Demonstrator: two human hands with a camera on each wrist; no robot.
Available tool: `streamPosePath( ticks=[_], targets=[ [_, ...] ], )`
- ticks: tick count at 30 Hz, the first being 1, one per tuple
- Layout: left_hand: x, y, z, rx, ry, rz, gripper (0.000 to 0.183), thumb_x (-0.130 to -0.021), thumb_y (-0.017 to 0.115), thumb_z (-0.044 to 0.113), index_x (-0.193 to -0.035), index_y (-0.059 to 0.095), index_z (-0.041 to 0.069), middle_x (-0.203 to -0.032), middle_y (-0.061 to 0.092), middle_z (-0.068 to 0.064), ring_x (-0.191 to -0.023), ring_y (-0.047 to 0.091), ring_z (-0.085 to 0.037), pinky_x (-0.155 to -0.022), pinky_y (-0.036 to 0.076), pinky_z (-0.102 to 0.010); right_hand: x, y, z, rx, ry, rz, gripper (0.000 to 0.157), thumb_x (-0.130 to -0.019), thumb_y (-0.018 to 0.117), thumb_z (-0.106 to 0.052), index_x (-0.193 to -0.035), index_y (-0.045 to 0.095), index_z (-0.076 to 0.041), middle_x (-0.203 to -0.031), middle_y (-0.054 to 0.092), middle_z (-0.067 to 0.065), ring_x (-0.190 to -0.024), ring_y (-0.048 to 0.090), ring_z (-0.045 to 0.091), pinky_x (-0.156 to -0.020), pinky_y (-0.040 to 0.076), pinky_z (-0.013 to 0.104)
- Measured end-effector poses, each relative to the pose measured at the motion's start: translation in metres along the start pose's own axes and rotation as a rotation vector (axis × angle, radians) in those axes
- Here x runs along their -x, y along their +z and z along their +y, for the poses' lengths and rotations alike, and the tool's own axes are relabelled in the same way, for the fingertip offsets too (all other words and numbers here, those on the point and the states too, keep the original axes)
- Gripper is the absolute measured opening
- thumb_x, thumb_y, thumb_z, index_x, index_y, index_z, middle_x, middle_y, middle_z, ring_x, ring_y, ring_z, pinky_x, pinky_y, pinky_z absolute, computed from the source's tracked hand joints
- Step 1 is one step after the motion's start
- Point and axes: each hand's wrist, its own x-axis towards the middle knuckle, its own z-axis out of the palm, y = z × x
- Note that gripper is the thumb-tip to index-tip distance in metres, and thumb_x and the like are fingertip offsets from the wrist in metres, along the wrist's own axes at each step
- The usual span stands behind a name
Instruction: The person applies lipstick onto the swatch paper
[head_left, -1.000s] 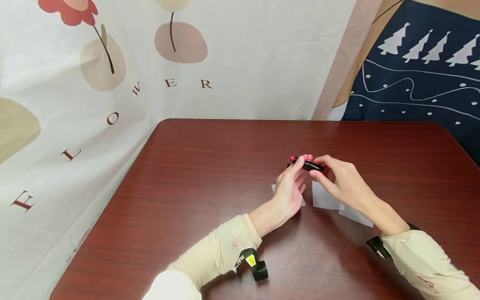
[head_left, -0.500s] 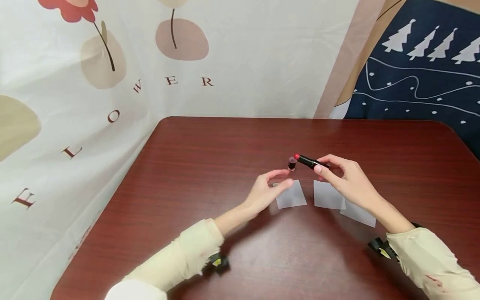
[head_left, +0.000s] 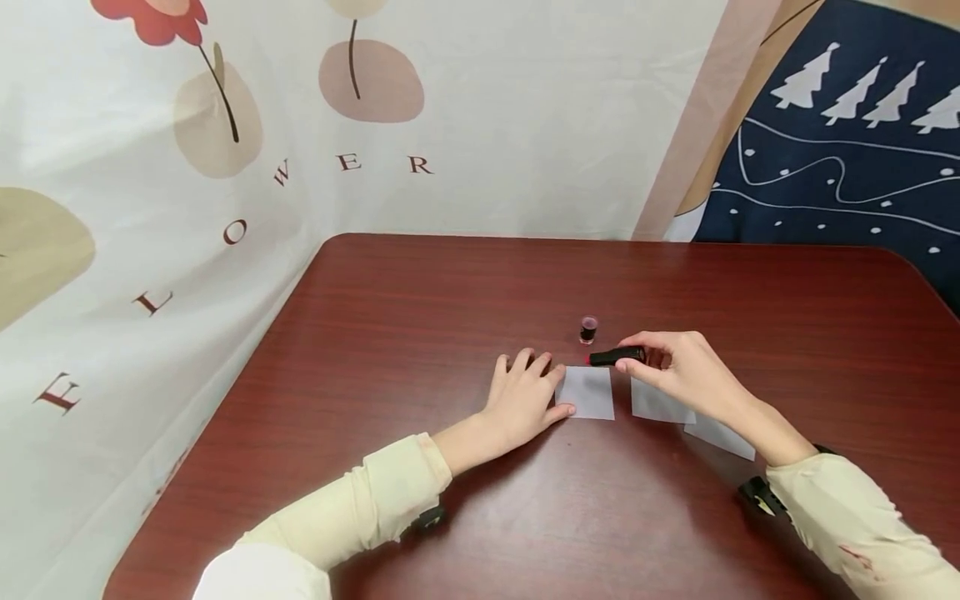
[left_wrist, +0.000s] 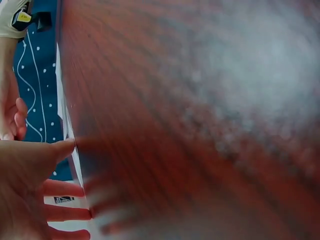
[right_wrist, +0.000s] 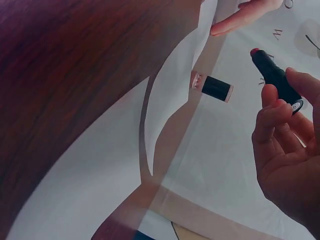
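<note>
Head view: a square of white paper, the left paper (head_left: pixel 591 395), lies on the reddish-brown table (head_left: pixel 450 292) and serves as the landmark here. The left hand (head_left: pixel 521 404) is at the left edge of that sheet, palm down with its fingers spread, the thumb and index finger at the edge. The right hand (head_left: pixel 686 371), to the right of the left paper, pinches a black tube (head_left: pixel 617 357) between thumb and fingers; the tube's red tip points leftward, near the left paper's far edge. The right wrist view shows the tube raised off the table. A small clear-and-black cylinder (head_left: pixel 588 331) stands upright beyond the left paper. To its right lie a middle paper (head_left: pixel 658 403) and, farther right and nearer the person, a third paper (head_left: pixel 720 437). Behind the left paper, past the table, hangs a white cloth (head_left: pixel 525 125) printed with flowers and letters.
</note>
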Motion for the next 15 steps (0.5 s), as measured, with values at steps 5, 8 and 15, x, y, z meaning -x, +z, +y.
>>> streamPosePath(
  ticks=[5,8,15],
  targets=[
    [-0.003,0.001,-0.003,-0.016,0.011,0.004,0.056,-0.083,0.054,0.061,-0.125,0.059,0.024,-0.128,0.054,-0.002,-0.118,0.041,-0.024,-0.089,0.032,-0.045,-0.002,0.003,0.003,-0.004,0.027,-0.004,0.016,-0.079,0.075,-0.012,-0.094,0.070,-0.010,-0.062,0.052,-0.009,-0.052,0.045,0.006,-0.048,0.038,0.023],
    [-0.004,0.001,-0.003,0.002,0.011,-0.011,0.057,-0.083,0.054,0.061,-0.126,0.059,0.023,-0.128,0.054,-0.002,-0.117,0.043,-0.024,-0.089,0.032,-0.046,-0.004,0.007,0.005,0.006,0.031,-0.022,0.015,-0.079,0.074,-0.011,-0.093,0.070,-0.008,-0.063,0.053,-0.009,-0.053,0.045,0.007,-0.049,0.039,0.024],
    [-0.004,0.000,-0.003,-0.007,0.007,-0.013,0.057,-0.082,0.054,0.061,-0.125,0.059,0.024,-0.127,0.054,-0.002,-0.112,0.047,-0.024,-0.087,0.033,-0.045,-0.013,0.017,0.006,0.045,-0.006,-0.049,0.015,-0.077,0.074,-0.009,-0.090,0.069,-0.007,-0.063,0.052,-0.009,-0.055,0.044,0.006,-0.050,0.037,0.023]
  ],
)
